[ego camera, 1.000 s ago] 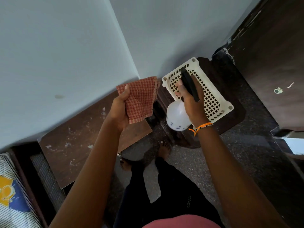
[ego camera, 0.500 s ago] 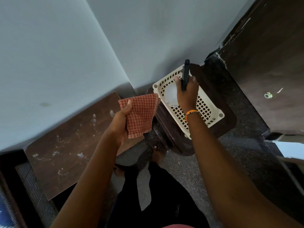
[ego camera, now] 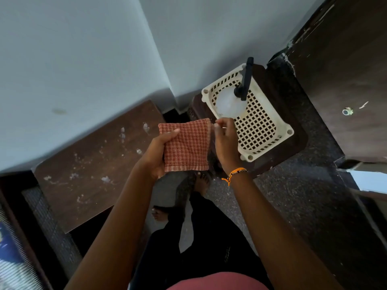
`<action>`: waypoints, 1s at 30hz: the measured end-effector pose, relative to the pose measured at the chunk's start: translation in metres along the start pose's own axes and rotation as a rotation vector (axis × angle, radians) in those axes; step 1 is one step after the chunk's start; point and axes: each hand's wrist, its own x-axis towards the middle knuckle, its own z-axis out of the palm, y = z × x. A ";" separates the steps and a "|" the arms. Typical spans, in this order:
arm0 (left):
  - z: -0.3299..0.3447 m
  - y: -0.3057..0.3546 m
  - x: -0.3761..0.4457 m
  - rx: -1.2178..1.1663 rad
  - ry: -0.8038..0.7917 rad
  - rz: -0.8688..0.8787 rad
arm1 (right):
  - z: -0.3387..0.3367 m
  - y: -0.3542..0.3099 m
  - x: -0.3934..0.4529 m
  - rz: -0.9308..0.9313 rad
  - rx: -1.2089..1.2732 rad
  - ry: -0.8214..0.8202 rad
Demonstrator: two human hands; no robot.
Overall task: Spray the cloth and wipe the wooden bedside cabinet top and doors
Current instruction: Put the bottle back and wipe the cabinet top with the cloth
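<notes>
while the left hand grips the folded cloth, the right hand pinches its upper right corner; spray bottle stands in basket.

One folded red-and-cream checked cloth. One translucent white spray bottle with a black trigger head. One cream perforated plastic basket. One speckled brown wooden cabinet top. Two bare hands: left hand, right hand. One orange thread wristband. Two bare feet.
</notes>
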 end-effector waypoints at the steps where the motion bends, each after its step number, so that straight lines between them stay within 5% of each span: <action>1: -0.007 -0.003 -0.004 0.002 -0.001 -0.009 | 0.007 0.000 -0.009 0.033 0.051 -0.059; 13: -0.174 -0.070 -0.081 -0.009 0.110 -0.055 | 0.119 -0.014 -0.096 0.048 -0.331 -0.923; 17: -0.240 -0.106 -0.095 -0.015 0.278 -0.003 | 0.173 -0.005 -0.140 0.026 -0.526 -1.073; 23: -0.356 -0.171 -0.117 0.293 0.521 0.054 | 0.276 0.033 -0.202 -0.280 -0.699 -1.048; 30: -0.472 -0.236 -0.116 0.461 0.526 -0.104 | 0.378 0.078 -0.249 -0.730 -0.915 -0.588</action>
